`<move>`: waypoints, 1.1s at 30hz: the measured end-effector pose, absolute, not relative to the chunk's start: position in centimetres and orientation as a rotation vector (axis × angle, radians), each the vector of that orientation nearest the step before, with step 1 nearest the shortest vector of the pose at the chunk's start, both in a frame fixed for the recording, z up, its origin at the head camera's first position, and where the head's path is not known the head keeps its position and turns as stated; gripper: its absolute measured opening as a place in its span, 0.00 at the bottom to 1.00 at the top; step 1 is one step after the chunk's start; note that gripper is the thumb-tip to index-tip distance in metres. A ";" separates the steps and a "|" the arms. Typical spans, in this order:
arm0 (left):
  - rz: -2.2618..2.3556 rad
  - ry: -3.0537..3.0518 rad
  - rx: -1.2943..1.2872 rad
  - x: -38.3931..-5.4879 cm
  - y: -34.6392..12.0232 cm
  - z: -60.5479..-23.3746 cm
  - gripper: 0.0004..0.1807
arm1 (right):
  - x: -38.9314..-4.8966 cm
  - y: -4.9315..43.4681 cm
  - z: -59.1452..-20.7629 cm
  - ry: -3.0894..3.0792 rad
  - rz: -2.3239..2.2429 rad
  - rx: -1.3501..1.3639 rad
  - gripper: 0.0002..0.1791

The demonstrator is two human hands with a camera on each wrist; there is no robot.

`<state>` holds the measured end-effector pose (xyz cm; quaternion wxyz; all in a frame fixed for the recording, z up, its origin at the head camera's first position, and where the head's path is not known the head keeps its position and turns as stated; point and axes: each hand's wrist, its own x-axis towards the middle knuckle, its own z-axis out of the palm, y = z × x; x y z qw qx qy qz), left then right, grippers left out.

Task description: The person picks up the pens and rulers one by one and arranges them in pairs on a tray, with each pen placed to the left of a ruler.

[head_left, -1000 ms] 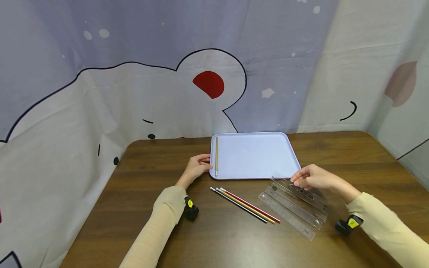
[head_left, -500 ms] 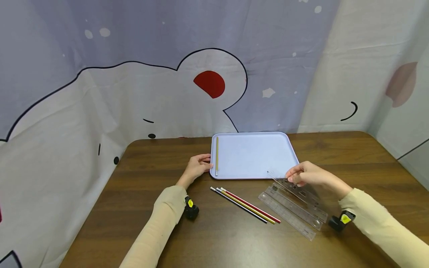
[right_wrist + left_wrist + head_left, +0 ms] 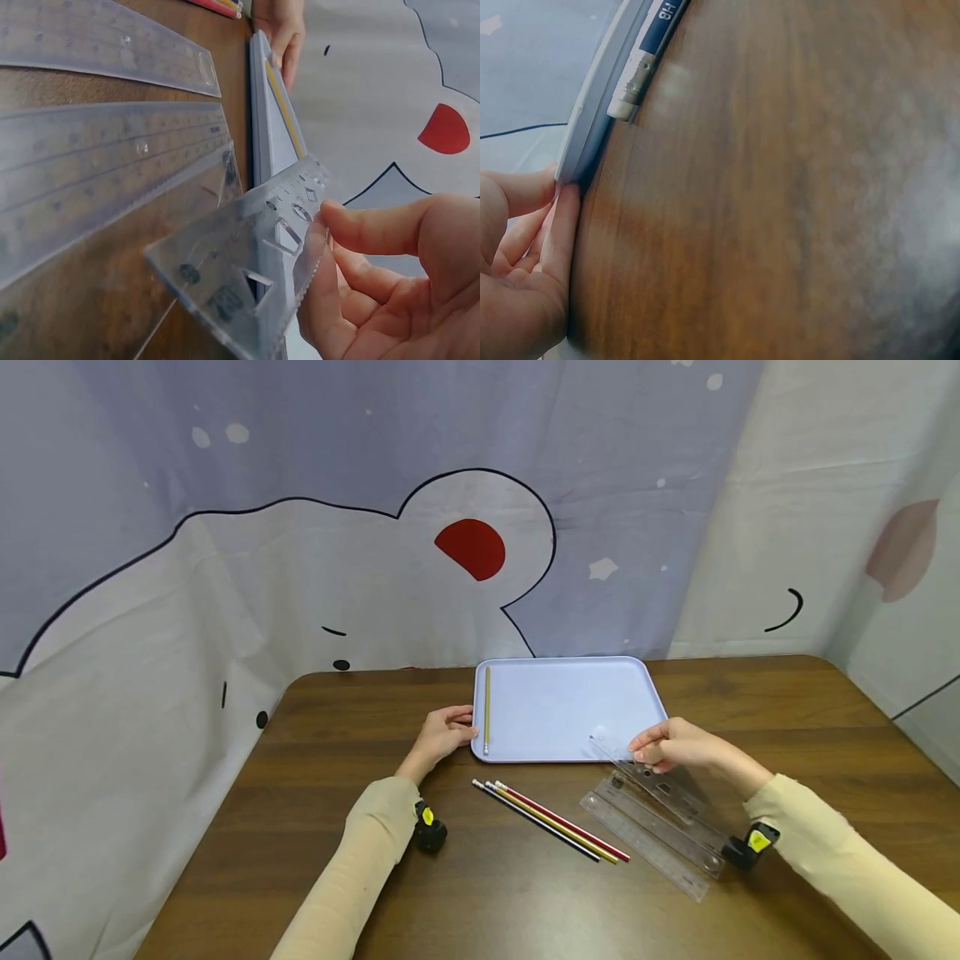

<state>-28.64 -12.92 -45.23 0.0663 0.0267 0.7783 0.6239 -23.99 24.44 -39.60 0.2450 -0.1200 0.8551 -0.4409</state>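
My left hand (image 3: 441,735) holds the left edge of a pale blue tray (image 3: 555,710), thumb over the rim and fingers against its outer side in the left wrist view. One yellow pencil (image 3: 487,710) lies along the tray's left side. Between thumb and fingers, my right hand (image 3: 684,747) pinches a clear stencil ruler (image 3: 240,259) with cut-out shapes and a toothed edge. This ruler is tilted, and its far end overlaps the tray's front right part in the head view. More clear rulers (image 3: 645,847) lie on the table below it.
In front of the tray, several pencils (image 3: 551,822) lie side by side at a slant on the brown wooden table (image 3: 480,902). A printed curtain (image 3: 360,585) hangs behind the table's back edge.
My right hand has moved left with the stencil ruler, whose far end now reaches further over the tray. The left hand stays at the tray's edge.
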 end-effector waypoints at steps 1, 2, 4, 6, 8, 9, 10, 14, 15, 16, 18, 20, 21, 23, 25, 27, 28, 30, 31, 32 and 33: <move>1.881 2.345 0.077 -28.6 -12.9 -45.2 0.27 | -24.1 24.3 -39.6 2.334 -1.201 -0.331 0.19; 1.880 2.345 0.073 -28.6 -12.9 -45.2 0.27 | -24.1 24.2 -39.7 2.332 -1.199 -0.333 0.19; 1.876 2.345 0.064 -28.6 -12.9 -45.2 0.27 | -24.3 23.9 -39.7 2.330 -1.198 -0.327 0.20; 1.872 2.347 0.060 -28.6 -12.9 -45.2 0.27 | -24.4 23.6 -39.7 2.333 -1.193 -0.331 0.20; 1.872 2.349 0.059 -28.6 -12.9 -45.2 0.27 | -24.5 23.3 -39.6 2.334 -1.191 -0.324 0.20; 1.874 2.349 0.064 -28.6 -12.9 -45.2 0.27 | -24.6 23.2 -39.6 2.335 -1.188 -0.327 0.20; 1.875 2.350 0.064 -28.6 -12.9 -45.2 0.27 | -24.6 23.1 -39.5 2.333 -1.188 -0.329 0.21; 1.879 2.347 0.069 -28.6 -12.9 -45.2 0.27 | -24.8 22.6 -39.5 2.312 -1.207 -0.322 0.21; 1.879 2.345 0.069 -28.6 -12.9 -45.2 0.27 | -24.9 22.5 -39.5 2.303 -1.215 -0.317 0.21; 1.878 2.345 0.070 -28.7 -12.9 -45.3 0.27 | -25.0 22.4 -39.6 2.295 -1.223 -0.316 0.21; 1.878 2.343 0.078 -28.7 -12.9 -45.3 0.27 | -25.1 22.3 -39.6 2.275 -1.243 -0.313 0.21; 1.882 2.343 0.083 -28.8 -12.8 -45.3 0.27 | -25.3 22.1 -39.6 2.262 -1.252 -0.308 0.21; 1.883 2.344 0.086 -28.8 -12.8 -45.3 0.27 | -25.3 22.0 -39.5 2.258 -1.253 -0.307 0.21; 1.883 2.345 0.089 -28.7 -12.8 -45.2 0.27 | -25.5 21.8 -39.4 2.255 -1.251 -0.304 0.21; 1.883 2.346 0.083 -28.7 -12.8 -45.2 0.27 | -25.6 21.6 -39.3 2.259 -1.245 -0.297 0.21; 1.878 2.351 0.083 -28.6 -12.8 -45.2 0.27 | -25.7 21.4 -39.3 2.259 -1.244 -0.292 0.22; 1.878 2.350 0.078 -28.6 -12.8 -45.2 0.27 | -25.7 21.3 -39.3 2.260 -1.245 -0.288 0.22; 1.878 2.347 0.067 -28.6 -12.8 -45.2 0.27 | -25.7 21.1 -39.2 2.257 -1.253 -0.281 0.22; 1.877 2.349 0.073 -28.6 -12.8 -45.2 0.26 | -25.8 21.0 -39.2 2.255 -1.256 -0.279 0.22; 1.877 2.349 0.072 -28.6 -12.8 -45.2 0.26 | -25.8 20.9 -39.2 2.250 -1.263 -0.271 0.22; 1.879 2.347 0.070 -28.6 -12.9 -45.2 0.26 | -25.9 20.9 -39.2 2.249 -1.267 -0.271 0.22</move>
